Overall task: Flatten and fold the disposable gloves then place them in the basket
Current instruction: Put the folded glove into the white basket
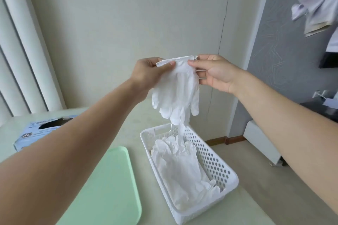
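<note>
Basket (222,171) mouth open above gloves (180,166)

Pale wall (128,23), white blinds (20,51) left, grey panel (278,51) right.

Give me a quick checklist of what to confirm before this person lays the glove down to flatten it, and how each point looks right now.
1. Glove gripped at the cuff by both hands: ok. The left hand and right hand each pinch the cuff of the held glove.
2. Glove hanging free, fingers down: ok, it dangles above the basket.
3. Glove untangled: cannot tell, its fingers overlap.
4. Flat surface within reach: ok, the green tray lies left of the basket.
5. Room in the basket: ok, though the gloves in the basket look loosely piled rather than folded.
6. Glove box out of the way: ok, it sits at the far left.
</note>
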Demonstrator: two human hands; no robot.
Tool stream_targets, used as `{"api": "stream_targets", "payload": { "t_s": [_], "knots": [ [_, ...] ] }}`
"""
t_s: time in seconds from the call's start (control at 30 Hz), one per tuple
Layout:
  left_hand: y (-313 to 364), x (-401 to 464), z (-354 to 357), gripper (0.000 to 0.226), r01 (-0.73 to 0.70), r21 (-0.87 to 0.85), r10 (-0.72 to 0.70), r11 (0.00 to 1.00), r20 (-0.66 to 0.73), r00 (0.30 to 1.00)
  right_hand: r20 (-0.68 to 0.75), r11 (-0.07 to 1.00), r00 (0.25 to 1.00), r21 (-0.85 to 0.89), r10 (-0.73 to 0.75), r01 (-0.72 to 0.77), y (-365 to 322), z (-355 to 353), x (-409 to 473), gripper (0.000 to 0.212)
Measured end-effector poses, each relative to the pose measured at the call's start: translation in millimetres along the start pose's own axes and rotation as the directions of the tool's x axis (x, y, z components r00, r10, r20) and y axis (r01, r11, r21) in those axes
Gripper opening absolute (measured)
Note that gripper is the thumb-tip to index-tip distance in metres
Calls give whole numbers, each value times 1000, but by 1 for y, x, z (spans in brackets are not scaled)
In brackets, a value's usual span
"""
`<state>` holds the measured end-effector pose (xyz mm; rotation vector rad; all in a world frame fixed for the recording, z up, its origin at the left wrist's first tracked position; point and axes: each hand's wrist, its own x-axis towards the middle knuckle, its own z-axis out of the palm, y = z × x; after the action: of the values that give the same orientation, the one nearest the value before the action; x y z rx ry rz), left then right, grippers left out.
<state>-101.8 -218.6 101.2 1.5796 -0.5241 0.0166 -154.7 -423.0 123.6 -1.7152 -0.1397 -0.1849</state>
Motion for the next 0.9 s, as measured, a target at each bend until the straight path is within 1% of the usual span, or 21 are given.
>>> {"api": "stream_targets", "payload": {
  "t_s": [0.07,0.1,0.17,0.2,0.27,0.37,0.43,0.47,0.53,0.6,0.67,0.8,0.9],
  "knots": [
    [-1,1,-2,17,-49,20,49,999,14,999,-1,1000,1000,-1,-30,30,7,-5,4,32],
    [-6,-3,-3,15,-63,27,63,998,18,998,9,999,999,2,-36,36,16,-7,3,31],
    [-24,-18,-3,11,-91,62,88,994,58,994,32,999,998,-20,-48,49,40,-9,-8,16],
    [-38,-31,-2,9,-105,95,96,990,92,991,56,997,997,-58,-51,54,57,-7,-18,12],
    [-72,-62,-2,8,-141,209,108,968,163,981,133,980,990,-187,-39,64,92,-4,-43,14],
    [-117,-107,1,8,-235,377,112,896,320,941,263,943,963,-331,56,36,131,-2,-82,22],
    [-134,-130,5,6,-300,438,89,848,441,893,358,896,928,-439,107,66,140,0,-100,20],
    [-138,-136,6,6,-335,455,90,825,479,873,386,862,913,-499,132,87,141,0,-106,17],
    [-142,-144,9,7,-408,486,122,772,518,847,395,797,905,-592,159,118,142,4,-115,11],
    [-139,-145,11,9,-459,532,136,712,536,833,377,737,911,-661,167,138,141,6,-120,13],
    [-131,-145,13,9,-463,563,98,685,558,824,384,683,901,-715,202,152,137,8,-126,19],
    [-115,-156,24,10,-472,605,-8,642,621,784,419,600,861,-780,287,180,124,12,-137,25],
    [-104,-165,38,14,-500,627,-71,597,662,746,444,524,815,-825,371,211,116,14,-146,28]
  ]
}}
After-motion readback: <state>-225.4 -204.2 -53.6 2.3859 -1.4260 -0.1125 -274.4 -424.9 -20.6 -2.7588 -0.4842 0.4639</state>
